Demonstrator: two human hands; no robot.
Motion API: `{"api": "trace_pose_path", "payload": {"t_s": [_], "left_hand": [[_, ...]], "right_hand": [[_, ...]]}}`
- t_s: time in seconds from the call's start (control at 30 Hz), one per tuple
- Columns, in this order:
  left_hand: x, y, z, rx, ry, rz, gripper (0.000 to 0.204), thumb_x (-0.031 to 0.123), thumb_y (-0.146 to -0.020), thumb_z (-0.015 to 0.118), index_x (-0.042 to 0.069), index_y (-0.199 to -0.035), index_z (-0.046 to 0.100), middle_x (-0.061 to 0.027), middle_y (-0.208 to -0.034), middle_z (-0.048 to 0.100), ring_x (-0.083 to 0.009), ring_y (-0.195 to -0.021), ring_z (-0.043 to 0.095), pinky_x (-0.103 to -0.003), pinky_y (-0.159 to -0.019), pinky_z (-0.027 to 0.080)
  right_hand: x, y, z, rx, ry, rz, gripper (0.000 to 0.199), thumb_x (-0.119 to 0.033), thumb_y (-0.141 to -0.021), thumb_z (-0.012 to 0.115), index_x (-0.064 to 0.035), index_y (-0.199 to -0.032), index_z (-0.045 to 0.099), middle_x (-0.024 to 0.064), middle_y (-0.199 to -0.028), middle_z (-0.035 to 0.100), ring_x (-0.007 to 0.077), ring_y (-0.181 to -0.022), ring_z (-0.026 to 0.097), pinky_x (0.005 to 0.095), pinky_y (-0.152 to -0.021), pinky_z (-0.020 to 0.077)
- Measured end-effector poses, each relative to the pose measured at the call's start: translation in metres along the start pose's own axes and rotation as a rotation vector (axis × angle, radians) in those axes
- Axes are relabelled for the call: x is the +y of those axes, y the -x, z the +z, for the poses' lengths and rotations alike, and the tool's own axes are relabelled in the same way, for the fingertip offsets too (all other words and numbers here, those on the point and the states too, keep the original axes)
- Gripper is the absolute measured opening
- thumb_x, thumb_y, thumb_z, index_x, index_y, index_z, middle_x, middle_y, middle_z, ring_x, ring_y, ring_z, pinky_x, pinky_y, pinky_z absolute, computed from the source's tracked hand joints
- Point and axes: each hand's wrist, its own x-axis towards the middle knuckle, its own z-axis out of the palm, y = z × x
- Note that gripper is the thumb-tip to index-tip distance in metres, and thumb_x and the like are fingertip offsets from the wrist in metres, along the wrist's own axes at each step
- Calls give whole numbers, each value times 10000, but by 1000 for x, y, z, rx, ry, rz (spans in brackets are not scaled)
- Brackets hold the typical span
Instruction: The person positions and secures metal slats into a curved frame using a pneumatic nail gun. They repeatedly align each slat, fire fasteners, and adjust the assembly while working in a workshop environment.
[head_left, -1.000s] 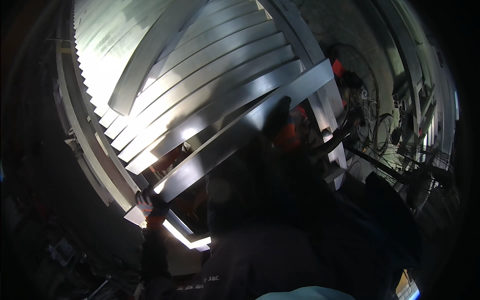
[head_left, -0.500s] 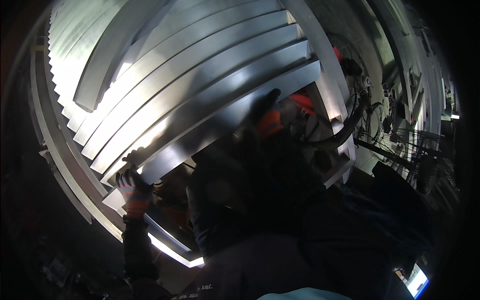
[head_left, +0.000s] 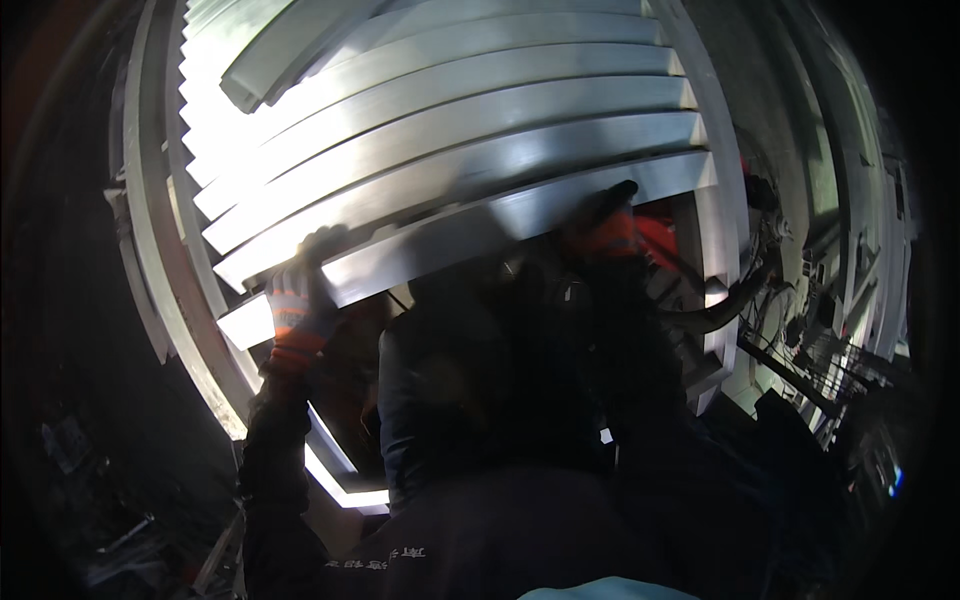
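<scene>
Both my hands wear grey gloves with orange bands. My left hand (head_left: 298, 295) is closed over the nearest long metal slat (head_left: 420, 250), close to its left end, with its fingers reaching over the upper edge. Farther right along that same slat, my right hand (head_left: 606, 228) grips its near side, one dark fingertip lying against the metal face. Parts of its other fingers are lost in shadow. The slat's right end meets a metal side rail (head_left: 725, 225). Beyond it, several similar slats (head_left: 590, 95) are ranged in overlapping rows.
A loose metal channel (head_left: 290, 55) lies across the far slats. Another long rail (head_left: 165, 240) runs down the left side. To the right are cables, a dark hose (head_left: 725, 312) and a wire fan guard (head_left: 850, 365). Something red (head_left: 655, 240) shows beneath the slat, near my right hand.
The view has turned, so the slats look more level and sit farther right. My left hand's fingers now reach farther over the slat. My right hand stays on it.
</scene>
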Motion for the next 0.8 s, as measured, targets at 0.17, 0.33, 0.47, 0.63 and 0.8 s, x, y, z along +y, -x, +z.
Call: {"api": "trace_pose_path", "payload": {"t_s": [0.17,0.33,0.47,0.63,0.8], "left_hand": [[-9,28,14,93,-410,3,587,327,-716,659,49,-1217,527,-176,-1137,547,-366,-1063,512,-502,-955,364],[-15,26,30,231,-310,-7,488,193,-744,564,101,-1222,543,-123,-1179,545,-322,-1112,505,-498,-990,357],[-22,15,37,266,-328,17,476,185,-744,556,114,-1215,539,-116,-1184,538,-308,-1142,497,-499,-1037,326],[-33,13,44,260,-317,26,437,179,-769,550,120,-1202,555,-107,-1181,553,-296,-1147,497,-477,-1017,353],[-32,14,42,271,-232,32,479,190,-768,577,158,-1245,550,-95,-1203,554,-295,-1199,470,-468,-1025,352]], "right_hand": [[5,-10,-4,110,500,-275,210,-317,-816,559,-118,-771,608,93,-739,625,316,-687,609,430,-613,407],[32,-33,32,196,747,-419,188,-237,-778,572,-164,-610,611,51,-647,615,273,-593,610,408,-486,373],[52,-43,51,258,34,-375,183,-234,-801,564,-115,-699,658,88,-731,661,290,-663,636,401,-564,456],[64,-45,58,159,-143,-255,182,-200,-826,559,-88,-740,673,72,-775,682,249,-702,649,361,-630,493],[97,-58,99,146,-1107,-39,92,-109,-859,537,-27,-851,579,94,-813,612,204,-728,582,327,-679,511]]}}
